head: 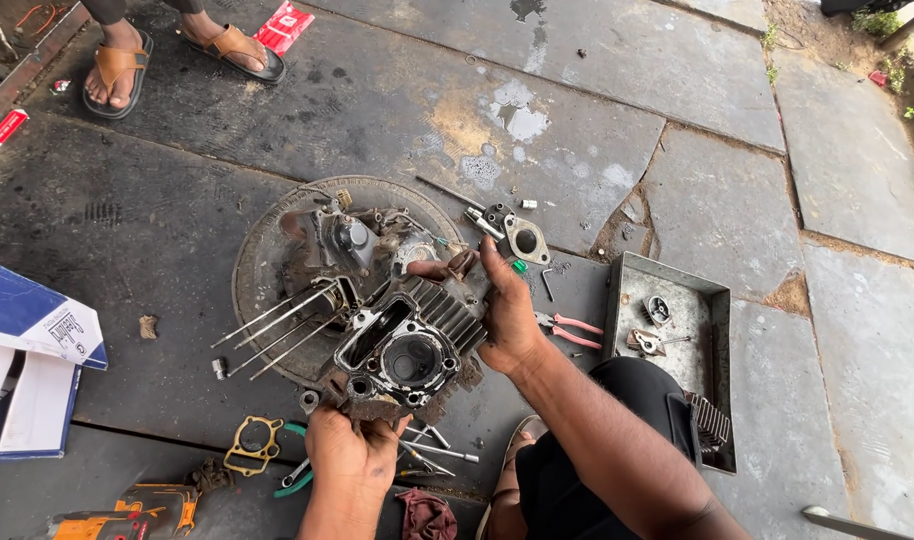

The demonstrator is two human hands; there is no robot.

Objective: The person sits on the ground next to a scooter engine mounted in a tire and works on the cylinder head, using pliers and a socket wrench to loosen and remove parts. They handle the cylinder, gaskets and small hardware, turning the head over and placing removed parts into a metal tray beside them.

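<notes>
Looking down through the head camera, I see my two bare hands holding a dirty finned cylinder head just above an engine crankcase with long studs sticking out toward the left. My left hand is clamped on the head's near lower edge, fingers curled tight against it. My right hand is closed around its far finned side. The engine sits on a round metal tray on dark stone paving. Near my right wrist lie red-handled pliers and a grey metal tray of small parts. A brass-coloured gasket lies near my left hand.
</notes>
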